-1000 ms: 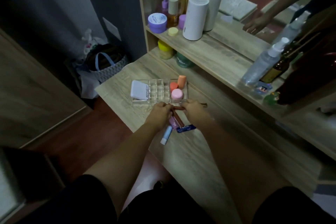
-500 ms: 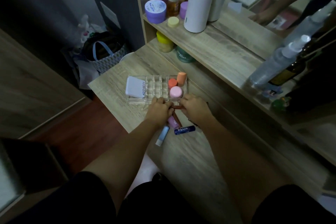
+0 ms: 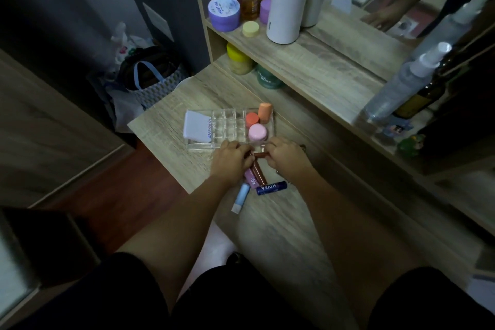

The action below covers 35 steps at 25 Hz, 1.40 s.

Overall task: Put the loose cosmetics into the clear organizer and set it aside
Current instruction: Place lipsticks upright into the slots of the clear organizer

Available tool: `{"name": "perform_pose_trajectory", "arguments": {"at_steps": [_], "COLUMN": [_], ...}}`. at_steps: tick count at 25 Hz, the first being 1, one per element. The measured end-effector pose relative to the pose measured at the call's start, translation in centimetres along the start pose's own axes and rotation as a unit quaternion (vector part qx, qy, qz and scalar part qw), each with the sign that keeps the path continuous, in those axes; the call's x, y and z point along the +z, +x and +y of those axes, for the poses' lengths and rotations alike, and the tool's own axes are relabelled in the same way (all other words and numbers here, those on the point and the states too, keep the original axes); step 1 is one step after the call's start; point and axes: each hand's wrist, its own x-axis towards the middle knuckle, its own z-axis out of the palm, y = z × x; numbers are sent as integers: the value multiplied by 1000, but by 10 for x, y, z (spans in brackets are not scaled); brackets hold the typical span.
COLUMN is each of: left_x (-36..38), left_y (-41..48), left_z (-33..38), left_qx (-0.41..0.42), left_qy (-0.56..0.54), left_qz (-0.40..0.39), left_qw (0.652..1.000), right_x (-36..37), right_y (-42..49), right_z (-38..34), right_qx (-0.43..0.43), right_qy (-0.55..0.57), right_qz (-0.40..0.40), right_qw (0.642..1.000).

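The clear organizer (image 3: 227, 126) sits on the wooden table (image 3: 166, 131). In it lie a white compact (image 3: 197, 128), an orange cap (image 3: 251, 118), a peach sponge (image 3: 265, 112) and a pink jar (image 3: 257, 132). Just in front of it, my left hand (image 3: 231, 162) and my right hand (image 3: 286, 158) are curled over a pile of tubes. My right fingers pinch a brown tube (image 3: 261, 154). A pink tube (image 3: 251, 178) and another brown tube (image 3: 259, 173) run under my left hand; whether it grips them is hidden. A light blue stick (image 3: 240, 198) and a navy lip balm (image 3: 271, 187) lie loose nearby.
A shelf (image 3: 308, 61) behind the table holds a purple jar (image 3: 224, 13), bottles, a white cylinder (image 3: 288, 2) and a spray bottle (image 3: 401, 86). Yellow and green jars stand under it. A mirror shows a reflected arm. A bag (image 3: 150, 80) sits on the floor at the left.
The view has dipped and shifted slightly. Both hands stay over the tubes just in front of the organizer, fingers working slightly; the loose sticks have not moved.
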Motion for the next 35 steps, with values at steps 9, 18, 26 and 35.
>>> {"name": "perform_pose_trajectory", "arguments": {"at_steps": [9,18,26,35], "left_x": [-20,-69,-130,-112], "left_y": [1,9,35,49], "left_z": [15,-3,-40,-53], "left_qx": [-48,-51,-50,12], "left_qy": [-287,-356,-293,-171], "left_qz": [56,94,188,193], "left_qw": [955,928,936,966], "right_x": [-13,-50,-79,-54], "right_y": [-6,3,51,79], "right_z": [1,-2,-44,-59], "right_qx": [33,71,83,88], "right_qy": [61,276,516,397], "right_qz": [17,195,220,186], "right_qw": [997,938,824,895]}}
